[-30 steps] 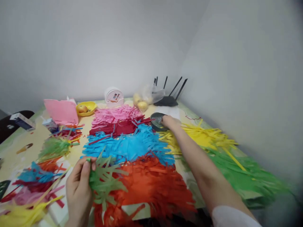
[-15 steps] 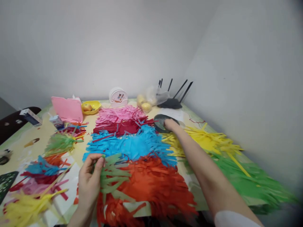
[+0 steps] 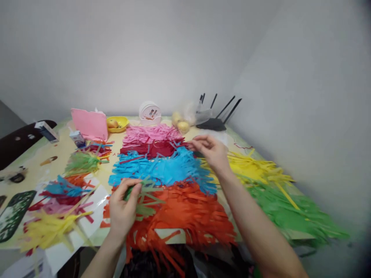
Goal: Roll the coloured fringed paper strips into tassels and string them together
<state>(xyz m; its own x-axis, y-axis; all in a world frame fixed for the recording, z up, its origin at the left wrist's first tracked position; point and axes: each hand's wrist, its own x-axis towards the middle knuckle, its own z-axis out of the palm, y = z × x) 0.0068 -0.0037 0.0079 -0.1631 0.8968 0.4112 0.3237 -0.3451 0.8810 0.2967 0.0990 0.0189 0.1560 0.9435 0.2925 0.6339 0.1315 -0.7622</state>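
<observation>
My left hand (image 3: 124, 204) is closed on a bunch of green fringed tissue paper (image 3: 147, 199), holding it above the orange fringed paper (image 3: 185, 212). Its cut strips spread toward the right. My right hand (image 3: 213, 152) hovers near the right end of the crimson fringed paper (image 3: 150, 150), thumb and fingertips pinched together. Whatever lies between those fingertips is too small to make out. Behind this hand, a dark dish (image 3: 198, 154) is mostly hidden. Blue fringed paper (image 3: 162, 170) lies between the crimson and orange layers, with pink fringed paper (image 3: 150, 133) farthest back.
Yellow (image 3: 246, 168) and green fringed sheets (image 3: 292, 212) cover the table's right side. Small colourful tassels (image 3: 58, 227) lie at left near a patterned phone case (image 3: 17, 214). A pink stand (image 3: 89, 124), yellow bowl (image 3: 123, 122), round white box (image 3: 150, 114) and black router (image 3: 211, 123) line the back.
My right hand has come out of the dark dish and drawn back toward me, its fingers now pinched. My left hand keeps hold of the green paper. The view has shifted slightly.
</observation>
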